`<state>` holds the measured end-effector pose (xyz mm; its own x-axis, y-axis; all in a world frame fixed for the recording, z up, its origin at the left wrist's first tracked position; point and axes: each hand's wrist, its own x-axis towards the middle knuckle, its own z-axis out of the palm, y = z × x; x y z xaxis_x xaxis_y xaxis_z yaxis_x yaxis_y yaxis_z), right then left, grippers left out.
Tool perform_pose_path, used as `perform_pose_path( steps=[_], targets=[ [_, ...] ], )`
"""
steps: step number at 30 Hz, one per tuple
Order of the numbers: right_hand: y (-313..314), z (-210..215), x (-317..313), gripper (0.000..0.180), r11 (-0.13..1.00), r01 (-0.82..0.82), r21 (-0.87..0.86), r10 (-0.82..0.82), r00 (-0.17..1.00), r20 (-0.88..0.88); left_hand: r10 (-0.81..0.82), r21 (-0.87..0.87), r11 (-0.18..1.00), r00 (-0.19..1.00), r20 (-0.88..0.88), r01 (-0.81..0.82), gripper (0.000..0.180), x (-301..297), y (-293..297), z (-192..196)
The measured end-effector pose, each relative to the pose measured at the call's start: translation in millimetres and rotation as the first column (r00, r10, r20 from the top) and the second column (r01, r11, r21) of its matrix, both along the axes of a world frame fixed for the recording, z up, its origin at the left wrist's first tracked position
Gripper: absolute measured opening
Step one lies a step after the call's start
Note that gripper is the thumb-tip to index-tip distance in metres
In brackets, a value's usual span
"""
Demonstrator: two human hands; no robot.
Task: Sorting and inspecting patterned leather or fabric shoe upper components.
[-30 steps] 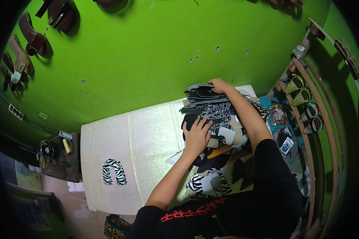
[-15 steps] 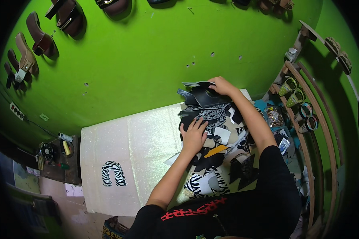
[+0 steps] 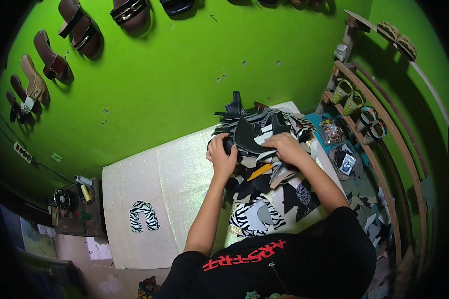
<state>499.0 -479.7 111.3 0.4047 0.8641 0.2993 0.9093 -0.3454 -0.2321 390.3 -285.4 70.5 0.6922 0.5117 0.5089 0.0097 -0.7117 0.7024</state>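
A heap of cut material scraps, mostly black with white, grey and zebra-print bits, lies on the right half of the table. My left hand (image 3: 222, 157) is curled around dark scraps at the heap's left side. On the other side, my right hand (image 3: 288, 148) grips the edge of a curved black piece (image 3: 246, 135) near the top. Just below the hands, a yellow strip (image 3: 259, 172) sticks out among the scraps. Closer to me rests a zebra-print piece (image 3: 241, 219). A U-shaped zebra-print piece (image 3: 135, 218) lies apart on the left of the table.
The table (image 3: 177, 199) has a pale, shiny cover and meets the green wall (image 3: 159, 89), where sandals (image 3: 80, 30) hang. A wooden rack (image 3: 362, 92) with shoes stands at right, above bagged items and floor scraps. Thread spools (image 3: 86, 193) sit on a small stand at left.
My right hand has come down and nearer from the heap's far edge. My left hand has shifted left onto its side. Scraps have been turned over, and the view has swung slightly right.
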Motion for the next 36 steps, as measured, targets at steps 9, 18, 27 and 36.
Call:
perform_pose_path(
  steps=[9, 18, 27, 36],
  targets=[
    [-32, -16, -46, 0.060, 0.982, 0.041, 0.183, 0.006, 0.968, -0.250, -0.109, -0.208, 0.976, 0.964, -0.241, 0.058, 0.037, -11, -21, 0],
    [-19, -24, -61, 0.062, 0.967, 0.089, 0.237, -0.034, 0.974, -0.225, -0.219, -0.268, 0.941, 0.976, -0.021, 0.205, 0.020, -15, -32, 7],
    [-2, -15, -61, 0.037, 0.907, 0.358, 0.222, -0.353, 0.933, -0.062, -0.186, -0.482, 0.836, 0.961, 0.204, 0.264, 0.025, -23, -30, 34],
    [12, -6, -39, 0.022, 0.879, 0.372, 0.297, -0.330, 0.926, -0.185, -0.407, -0.616, 0.684, 0.905, 0.123, 0.391, 0.040, -23, -36, 1]
  ],
)
